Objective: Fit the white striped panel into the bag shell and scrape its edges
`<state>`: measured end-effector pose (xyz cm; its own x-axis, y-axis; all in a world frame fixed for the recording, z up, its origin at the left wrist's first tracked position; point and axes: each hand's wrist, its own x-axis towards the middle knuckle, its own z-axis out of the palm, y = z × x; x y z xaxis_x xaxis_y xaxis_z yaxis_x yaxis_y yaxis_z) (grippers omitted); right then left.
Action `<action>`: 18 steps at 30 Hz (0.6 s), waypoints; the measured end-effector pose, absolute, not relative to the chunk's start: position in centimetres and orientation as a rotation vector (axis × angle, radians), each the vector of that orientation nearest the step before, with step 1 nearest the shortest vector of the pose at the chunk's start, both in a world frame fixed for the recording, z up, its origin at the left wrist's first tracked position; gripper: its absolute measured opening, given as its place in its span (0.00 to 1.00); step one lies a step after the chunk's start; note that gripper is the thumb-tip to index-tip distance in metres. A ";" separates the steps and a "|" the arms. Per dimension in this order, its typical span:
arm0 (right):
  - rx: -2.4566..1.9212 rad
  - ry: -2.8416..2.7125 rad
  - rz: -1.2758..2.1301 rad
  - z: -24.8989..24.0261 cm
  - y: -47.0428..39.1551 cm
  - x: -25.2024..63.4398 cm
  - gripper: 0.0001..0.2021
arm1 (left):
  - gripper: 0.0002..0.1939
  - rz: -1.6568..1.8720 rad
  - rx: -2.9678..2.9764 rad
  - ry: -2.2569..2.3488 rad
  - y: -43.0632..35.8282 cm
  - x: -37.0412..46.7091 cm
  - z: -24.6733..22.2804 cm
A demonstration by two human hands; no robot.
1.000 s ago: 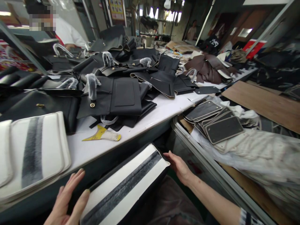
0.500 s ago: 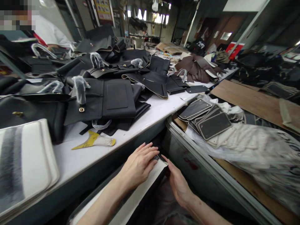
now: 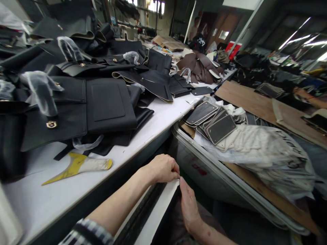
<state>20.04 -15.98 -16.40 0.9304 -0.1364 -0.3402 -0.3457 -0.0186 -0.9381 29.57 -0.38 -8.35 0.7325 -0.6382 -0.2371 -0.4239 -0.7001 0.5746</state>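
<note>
A long piece with black sides and a pale white strip (image 3: pixel 160 212) lies low in front of me, its far end between my two hands. My left hand (image 3: pixel 165 168) has its fingers curled down over that far end, on the left side. My right hand (image 3: pixel 188 200) is upright against the right side of the same end, its fingertips beside the strip's tip. What the fingertips pinch is hidden. A yellow and white pointed tool (image 3: pixel 76 166) rests on the white table (image 3: pixel 84 197) to the left.
Black bag pieces (image 3: pixel 107 102) with plastic-wrapped handles cover the table. At the right, a grey bin (image 3: pixel 199 170) holds dark panels (image 3: pixel 221 129) and plastic-wrapped pieces. A wooden board (image 3: pixel 250 102) lies behind it. Another person's arm (image 3: pixel 309 97) shows at the far right.
The view has shifted right and closer. My left hand has gone from flat, stretched fingers to curled ones at the piece's end. My right hand stays beside that end.
</note>
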 end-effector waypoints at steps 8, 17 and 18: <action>-1.659 0.496 0.152 -16.7 -13.9 19.6 0.34 | 0.09 -0.958 2.330 -0.877 -1.4 32.8 -8.3; -1.684 0.497 0.003 -17.4 -13.0 19.1 0.33 | 0.10 -1.102 2.152 -0.940 -1.2 34.1 -9.9; -1.687 0.485 -0.018 -17.5 -13.0 19.0 0.32 | 0.11 -1.123 2.128 -0.935 -1.2 34.2 -10.1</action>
